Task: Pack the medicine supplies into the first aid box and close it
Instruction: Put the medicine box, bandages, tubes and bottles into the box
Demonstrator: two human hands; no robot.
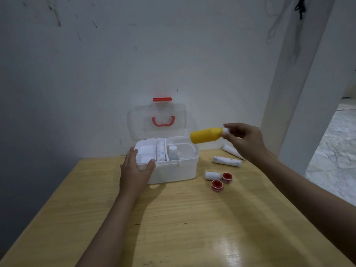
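Head view showed packing mid-way. Right hand (244, 140), centre-right of frame, held a yellow bottle (207, 135) by its white cap, fingers (228, 126) pinching the cap end; bottle lay nearly horizontal in the air, base pointing left, just above and right of the box's right rim, not yet inside. Left hand (135, 167), centre of frame, rested on the box's left front corner, fingers spread, thumb on the front rim, bracing it.

Box (173, 170) stood open at frame centre, clear lid (157, 120) w/ red handle leaning back toward the wall. Inside: a white roll in the narrow middle slot, a small white-capped bottle just right of it, left compartments looked bare.

Judgement: step in hand = placing the yellow bottle. Next move prob. calls for swinging it left over the wide right compartment, then lowering it beside the small bottle; it may need to lie flat for the lid to shut.

Unpacked, right of box: three white rolls (227, 161) and two red tape spools (217, 185), the spools near the short roll. Lots left, so closing looked some way off.

Counter (173, 228) was pale yellow wood grain, glossy w/ glare at lower right. Wall (96, 64) behind was white, scuffed at upper left; a white pillar stood at right, pale floor beyond it.
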